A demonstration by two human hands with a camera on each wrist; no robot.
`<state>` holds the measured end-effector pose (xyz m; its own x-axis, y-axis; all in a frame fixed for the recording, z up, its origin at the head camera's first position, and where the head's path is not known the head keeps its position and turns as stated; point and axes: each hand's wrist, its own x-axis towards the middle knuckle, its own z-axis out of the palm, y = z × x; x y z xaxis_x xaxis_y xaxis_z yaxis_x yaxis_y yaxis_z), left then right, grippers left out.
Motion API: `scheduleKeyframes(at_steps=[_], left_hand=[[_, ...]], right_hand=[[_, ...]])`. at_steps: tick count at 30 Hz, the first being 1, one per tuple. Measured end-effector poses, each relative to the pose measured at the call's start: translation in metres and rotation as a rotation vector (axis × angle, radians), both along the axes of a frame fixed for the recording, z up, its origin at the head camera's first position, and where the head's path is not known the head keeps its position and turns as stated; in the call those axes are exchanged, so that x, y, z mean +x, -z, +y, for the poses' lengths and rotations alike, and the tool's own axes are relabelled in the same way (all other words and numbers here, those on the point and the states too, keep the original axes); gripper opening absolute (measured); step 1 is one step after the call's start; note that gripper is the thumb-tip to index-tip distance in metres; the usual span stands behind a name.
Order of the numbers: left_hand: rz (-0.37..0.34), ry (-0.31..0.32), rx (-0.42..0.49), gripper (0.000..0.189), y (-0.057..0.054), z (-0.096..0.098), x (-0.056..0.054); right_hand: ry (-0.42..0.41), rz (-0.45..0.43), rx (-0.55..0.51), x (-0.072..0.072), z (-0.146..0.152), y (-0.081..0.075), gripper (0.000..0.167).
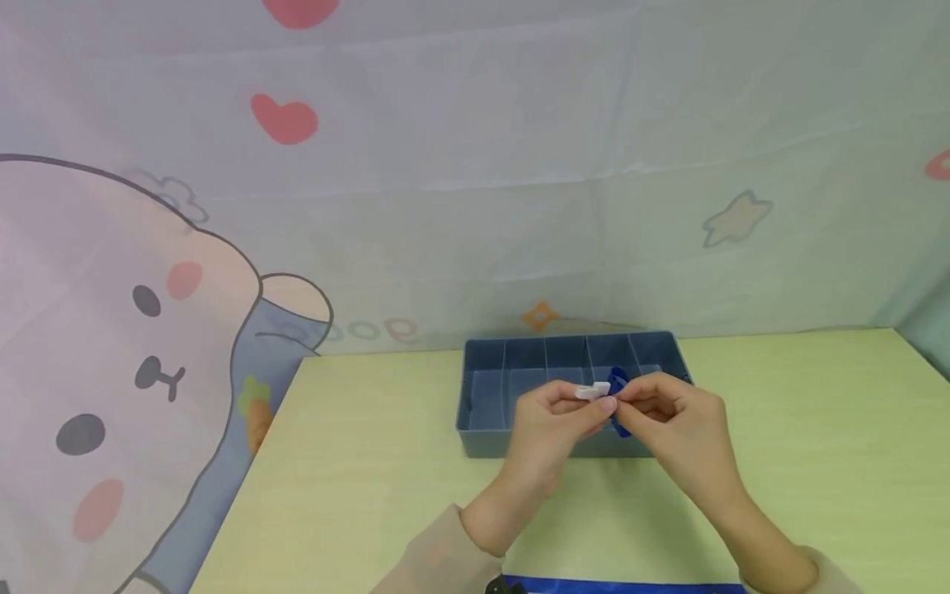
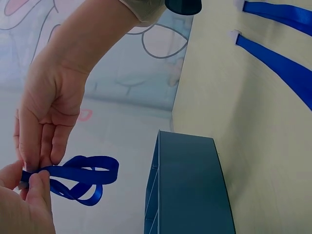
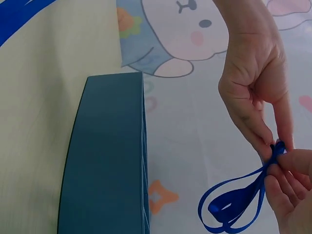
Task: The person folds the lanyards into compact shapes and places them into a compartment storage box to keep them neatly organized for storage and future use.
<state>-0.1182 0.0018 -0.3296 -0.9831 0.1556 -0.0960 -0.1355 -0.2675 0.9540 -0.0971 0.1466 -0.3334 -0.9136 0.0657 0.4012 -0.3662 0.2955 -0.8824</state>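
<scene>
Out in front of the box, both hands meet at a folded blue ribbon (image 1: 621,427). My left hand (image 1: 545,429) pinches it between thumb and fingers, and a small white piece (image 1: 592,391) pokes out above that thumb. From the other side my right hand (image 1: 686,425) pinches the ribbon close to the left fingertips. In the left wrist view the ribbon (image 2: 83,174) hangs below the fingers in loose loops. The right wrist view also shows these loops (image 3: 226,204) under the joined fingertips, which hide the gathered part.
Behind the hands stands a grey-blue compartment box (image 1: 486,445) near the table's back edge. More blue ribbon (image 1: 623,586) lies along the front of the pale yellow table (image 1: 356,470); the left wrist view shows white ends (image 2: 236,36) on it. A printed cloth (image 1: 460,165) hangs behind.
</scene>
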Motion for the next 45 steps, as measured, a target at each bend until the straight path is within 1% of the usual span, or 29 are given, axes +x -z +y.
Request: scheduleKeyframes(at_steps=[2,4,6,8,10,12,15,16,17,19,20,23,24,25,27,30,32,34,35,38,42,45], left_hand=[[0.007,-0.001,0.002,0.013,0.000,-0.001,0.000],[0.016,0.003,0.005,0.014,0.000,-0.003,0.000],[0.024,0.009,-0.012,0.015,0.000,-0.005,0.000],[0.027,0.014,-0.036,0.016,0.000,-0.007,0.000],[0.031,0.020,-0.060,0.017,-0.002,-0.009,0.001],[0.032,0.024,-0.073,0.017,-0.004,-0.012,0.001],[0.031,0.032,-0.072,0.017,-0.007,-0.014,0.001],[0.027,0.035,-0.067,0.017,-0.007,-0.015,0.002],[0.026,0.040,-0.063,0.017,-0.008,-0.015,0.002],[0.026,0.051,-0.058,0.017,-0.008,-0.016,0.002],[0.026,0.055,-0.056,0.018,-0.008,-0.016,0.002],[0.032,0.069,-0.067,0.018,-0.008,-0.018,0.002],[0.032,0.072,-0.071,0.019,-0.009,-0.018,0.003],[0.032,0.074,-0.076,0.019,-0.009,-0.019,0.003],[0.028,0.078,-0.083,0.019,-0.010,-0.019,0.003],[0.023,0.079,-0.079,0.019,-0.012,-0.020,0.004],[0.020,0.073,-0.074,0.019,-0.012,-0.020,0.004],[0.022,0.065,-0.072,0.018,-0.013,-0.020,0.003],[0.025,0.062,-0.071,0.018,-0.013,-0.021,0.003],[0.037,0.058,-0.068,0.019,-0.012,-0.022,0.002],[0.052,0.059,-0.060,0.019,-0.010,-0.024,0.002],[0.053,0.050,-0.059,0.019,-0.009,-0.025,0.001]], right_hand=[[-0.010,0.012,0.022,-0.001,0.000,-0.001,0.009],[-0.032,0.004,0.037,-0.002,0.002,-0.002,0.008],[-0.066,-0.010,0.042,-0.003,0.006,-0.003,0.007],[-0.091,-0.005,0.039,-0.003,0.011,-0.004,0.008],[-0.111,0.056,0.059,-0.005,0.018,-0.005,0.011],[-0.134,0.155,0.093,-0.009,0.025,-0.006,0.018],[-0.173,0.293,0.188,-0.016,0.034,-0.007,0.028],[-0.191,0.310,0.213,-0.017,0.037,-0.006,0.030],[-0.209,0.305,0.233,-0.019,0.039,-0.006,0.031],[-0.250,0.248,0.255,-0.021,0.044,-0.004,0.032],[-0.281,0.192,0.247,-0.022,0.046,-0.003,0.031],[-0.389,-0.028,0.190,-0.025,0.052,0.001,0.027],[-0.425,-0.103,0.164,-0.026,0.054,0.003,0.029],[-0.469,-0.174,0.126,-0.027,0.056,0.004,0.032],[-0.570,-0.295,0.017,-0.030,0.060,0.009,0.036],[-0.739,-0.407,-0.183,-0.033,0.064,0.017,0.038],[-0.842,-0.452,-0.314,-0.034,0.067,0.021,0.037],[-0.912,-0.468,-0.389,-0.034,0.069,0.024,0.036],[-0.928,-0.469,-0.410,-0.034,0.069,0.025,0.035],[-0.947,-0.457,-0.453,-0.033,0.071,0.028,0.037],[-0.907,-0.438,-0.458,-0.031,0.074,0.029,0.039],[-0.900,-0.438,-0.467,-0.030,0.075,0.030,0.039]])
